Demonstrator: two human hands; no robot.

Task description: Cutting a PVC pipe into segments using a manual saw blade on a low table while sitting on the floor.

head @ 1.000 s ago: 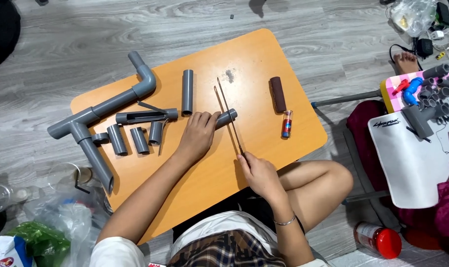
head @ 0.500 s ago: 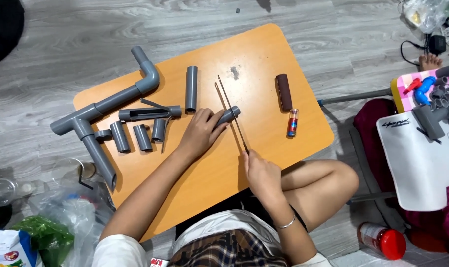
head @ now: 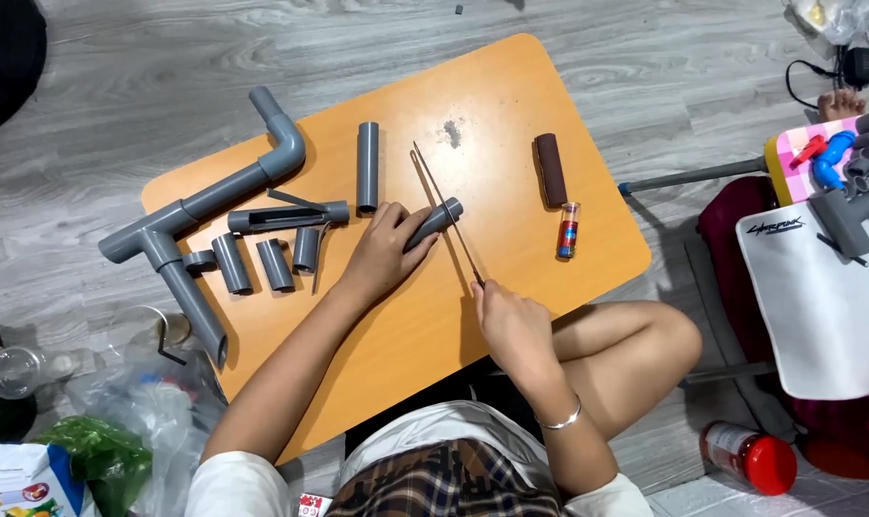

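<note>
Head view: left hand [head: 382, 257] clamps the stiff, light, slippery grey pipe [head: 434, 222] mid-length on the table [head: 511, 96], right hand [head: 511, 321] closed round the thin saw blade [head: 444, 211].

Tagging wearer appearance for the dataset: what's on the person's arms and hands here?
Both arms are bare from the short white sleeves down. The left hand wears nothing: no glove, ring or watch shows. The right hand is bare too, with a thin silver bangle on that wrist. No gloves or markings show.
</note>
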